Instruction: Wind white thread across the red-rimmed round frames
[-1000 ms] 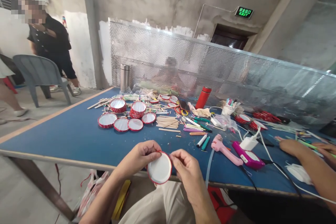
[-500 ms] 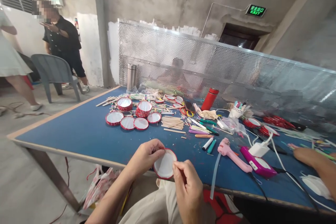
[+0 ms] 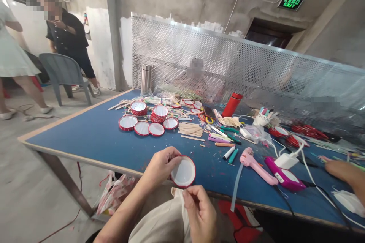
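Note:
Between the thumb and fingers of my left hand (image 3: 162, 164) is the edge of a round white disc (image 3: 184, 172) with a red rim, tilted above the table's front edge. My right hand (image 3: 201, 210) is just below the disc, apart from its rim, with thumb and forefinger pinched together. Whatever lies in that pinch is too small to make out. Farther back on the table, several similar red-rimmed discs (image 3: 128, 122) lie flat, some in stacks (image 3: 160, 113). Wooden craft sticks (image 3: 190, 129) lie in a pile beside them.
On the blue table (image 3: 85, 136) are markers (image 3: 229, 153), a pink glue gun (image 3: 258, 167), a magenta device (image 3: 285, 174) with cables, a red bottle (image 3: 232, 104) and a steel flask (image 3: 146, 78). A perforated metal screen (image 3: 176, 45) stands behind. Another person's arm (image 3: 346, 171) reaches in at right.
My right hand has moved down, away from the disc's rim. The disc stays in my left hand, turned a little more face-up. The whole view has shifted slightly.

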Tool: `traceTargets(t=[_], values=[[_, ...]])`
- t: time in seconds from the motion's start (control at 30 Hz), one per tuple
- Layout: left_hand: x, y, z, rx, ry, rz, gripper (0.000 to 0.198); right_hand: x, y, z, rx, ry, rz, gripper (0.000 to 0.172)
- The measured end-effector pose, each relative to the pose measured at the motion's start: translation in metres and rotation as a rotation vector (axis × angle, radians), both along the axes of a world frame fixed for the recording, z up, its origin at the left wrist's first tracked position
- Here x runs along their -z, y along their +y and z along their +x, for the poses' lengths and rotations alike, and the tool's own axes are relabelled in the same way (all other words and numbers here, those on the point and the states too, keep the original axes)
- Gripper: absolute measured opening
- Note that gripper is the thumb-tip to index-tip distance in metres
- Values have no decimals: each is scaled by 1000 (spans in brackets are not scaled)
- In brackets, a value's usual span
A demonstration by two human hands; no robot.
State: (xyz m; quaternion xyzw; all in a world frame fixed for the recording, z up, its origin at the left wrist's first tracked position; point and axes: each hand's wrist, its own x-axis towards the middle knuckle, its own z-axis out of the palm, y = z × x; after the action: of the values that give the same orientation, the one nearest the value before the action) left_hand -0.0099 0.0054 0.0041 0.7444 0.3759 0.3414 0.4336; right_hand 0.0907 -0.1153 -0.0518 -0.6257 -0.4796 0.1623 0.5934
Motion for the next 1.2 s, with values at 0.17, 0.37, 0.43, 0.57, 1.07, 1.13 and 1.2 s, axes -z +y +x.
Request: traceTargets(t=[0.17,0.37,0.43,0.57,1.07,1.13,1.2], values=[[2,-1,3,-85,-29,35,14,8,2,-19,-114,-4,36,26],[5,-2,3,-104,-28,84,15,8,4,-15,-89,6,-13,23],[6,-2,3,-111,-34,81,15,7,5,-16,-102,45,-18,22],[5,-2,3,-132,-44,71,15,6,8,-21,-103,108,17,19],[5,-3,5,-213,-79,70,19,10,4,-17,-5,585,198,20],[4,-3,5,-199,-77,79,19,0,6,-8,15,399,215,14],[5,-3,4,-174,-70,70,19,-10,11,4,26,106,198,19]])
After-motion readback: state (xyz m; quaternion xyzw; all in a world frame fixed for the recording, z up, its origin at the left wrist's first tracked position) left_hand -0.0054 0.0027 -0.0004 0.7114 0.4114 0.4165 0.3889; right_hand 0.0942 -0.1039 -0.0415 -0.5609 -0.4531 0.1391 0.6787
